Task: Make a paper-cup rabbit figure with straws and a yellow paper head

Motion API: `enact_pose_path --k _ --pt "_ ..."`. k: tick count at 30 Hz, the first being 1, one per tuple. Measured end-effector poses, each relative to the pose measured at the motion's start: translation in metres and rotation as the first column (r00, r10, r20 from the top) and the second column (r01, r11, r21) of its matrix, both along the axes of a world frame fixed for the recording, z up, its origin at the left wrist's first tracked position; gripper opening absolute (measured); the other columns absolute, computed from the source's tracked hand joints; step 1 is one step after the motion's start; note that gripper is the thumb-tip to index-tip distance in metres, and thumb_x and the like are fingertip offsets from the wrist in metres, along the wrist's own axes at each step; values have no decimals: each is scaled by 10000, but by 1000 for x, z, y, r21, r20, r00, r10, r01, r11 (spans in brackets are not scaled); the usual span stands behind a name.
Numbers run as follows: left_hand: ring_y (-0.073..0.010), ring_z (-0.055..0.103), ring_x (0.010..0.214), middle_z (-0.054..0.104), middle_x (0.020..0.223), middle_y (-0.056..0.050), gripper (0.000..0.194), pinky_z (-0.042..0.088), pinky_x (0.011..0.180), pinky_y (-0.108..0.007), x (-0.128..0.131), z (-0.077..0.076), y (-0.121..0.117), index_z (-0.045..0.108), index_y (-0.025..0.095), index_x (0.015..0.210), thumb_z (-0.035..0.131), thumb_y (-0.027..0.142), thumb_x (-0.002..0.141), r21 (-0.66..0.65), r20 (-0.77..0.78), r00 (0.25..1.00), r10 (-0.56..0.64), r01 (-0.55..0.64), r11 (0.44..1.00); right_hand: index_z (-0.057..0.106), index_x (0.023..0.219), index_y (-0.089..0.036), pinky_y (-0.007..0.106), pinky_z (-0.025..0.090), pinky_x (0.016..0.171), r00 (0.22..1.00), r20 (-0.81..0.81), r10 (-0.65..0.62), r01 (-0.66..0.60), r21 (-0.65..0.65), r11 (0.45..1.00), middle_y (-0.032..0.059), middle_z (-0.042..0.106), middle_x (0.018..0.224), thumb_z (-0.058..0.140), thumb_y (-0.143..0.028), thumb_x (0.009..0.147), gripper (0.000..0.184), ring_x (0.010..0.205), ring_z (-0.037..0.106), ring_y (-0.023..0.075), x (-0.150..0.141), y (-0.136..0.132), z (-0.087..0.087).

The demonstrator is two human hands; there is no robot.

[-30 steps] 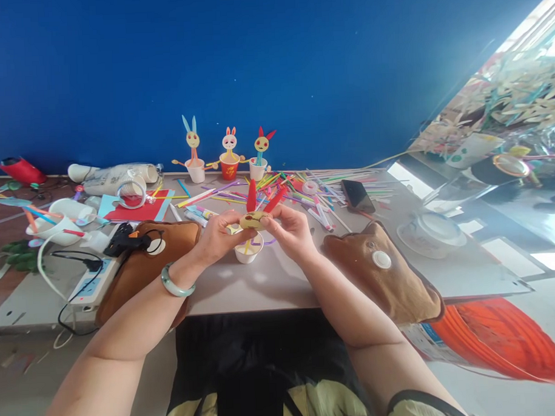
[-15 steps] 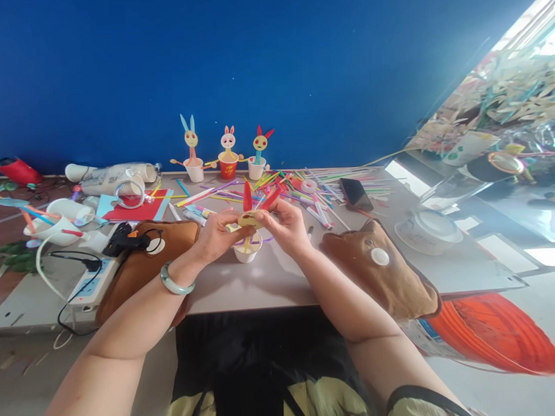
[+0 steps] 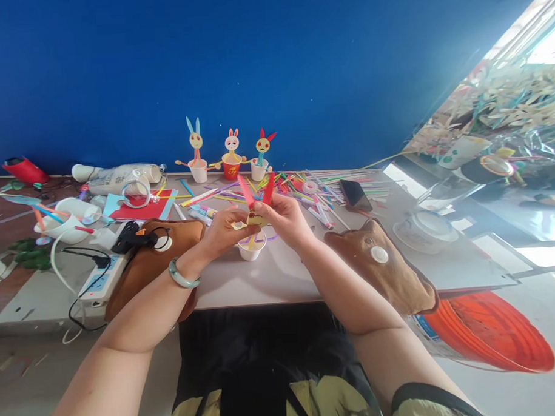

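Between my two hands is a yellow rabbit head with a drawn face and two red ears pointing up. My left hand pinches its left edge, fingers closed. On the other side my right hand is closed on it, with the thumb across the face near the base of the ears. Right below the hands stands a white paper cup with yellow and purple strips in it. My fingers hide part of the head and where it joins the strips.
Three finished-looking rabbit cups line the blue wall. Coloured sticks and pens lie spread behind my hands, beside a phone. Brown cushions flank my arms. A power strip lies left; an orange bucket stands below the table's right end.
The rabbit head has turned in my fingers: its face shows more, and the right ear, which leaned right, now stands nearly upright. Both hands keep their hold. The camera view has shifted slightly.
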State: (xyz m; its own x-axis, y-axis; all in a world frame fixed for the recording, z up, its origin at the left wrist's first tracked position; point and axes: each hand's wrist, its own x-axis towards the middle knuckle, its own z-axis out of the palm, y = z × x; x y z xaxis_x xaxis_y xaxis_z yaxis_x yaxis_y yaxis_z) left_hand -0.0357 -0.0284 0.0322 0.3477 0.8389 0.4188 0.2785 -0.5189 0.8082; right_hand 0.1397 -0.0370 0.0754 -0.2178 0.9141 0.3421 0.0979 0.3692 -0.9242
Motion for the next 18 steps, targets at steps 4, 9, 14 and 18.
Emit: enact_pose_path --k 4,9,14,18 --pt "-208 642 870 748 871 -23 189 476 894 -359 -1 0 1 790 219 878 719 385 827 -7 4 1000 -12 12 1000 631 675 -164 255 374 589 999 45 3 -4 35 999 -6 573 650 743 -607 736 461 629 481 116 -2 -1 8" --pt "-204 625 869 747 890 -26 203 464 841 -335 -3 -2 4 793 220 884 712 400 837 26 -11 999 -33 34 999 561 625 -172 251 306 554 995 101 19 -18 -6 1000 -38 494 601 702 -489 792 385 584 404 87 -3 3 12" --pt "-198 634 847 751 887 -24 230 470 794 -312 -5 -5 8 797 229 918 724 430 831 37 17 998 -59 58 998 604 655 -170 248 288 510 992 75 101 -88 -166 982 -26 538 597 670 -551 789 410 541 417 83 -7 14 10" --pt "-210 654 861 751 903 -35 276 492 793 -317 -5 -5 9 799 226 917 745 473 804 6 43 999 -31 31 1000 614 659 -173 254 316 510 999 0 36 -35 -222 975 -7 561 604 625 -740 746 573 550 452 102 -5 19 9"
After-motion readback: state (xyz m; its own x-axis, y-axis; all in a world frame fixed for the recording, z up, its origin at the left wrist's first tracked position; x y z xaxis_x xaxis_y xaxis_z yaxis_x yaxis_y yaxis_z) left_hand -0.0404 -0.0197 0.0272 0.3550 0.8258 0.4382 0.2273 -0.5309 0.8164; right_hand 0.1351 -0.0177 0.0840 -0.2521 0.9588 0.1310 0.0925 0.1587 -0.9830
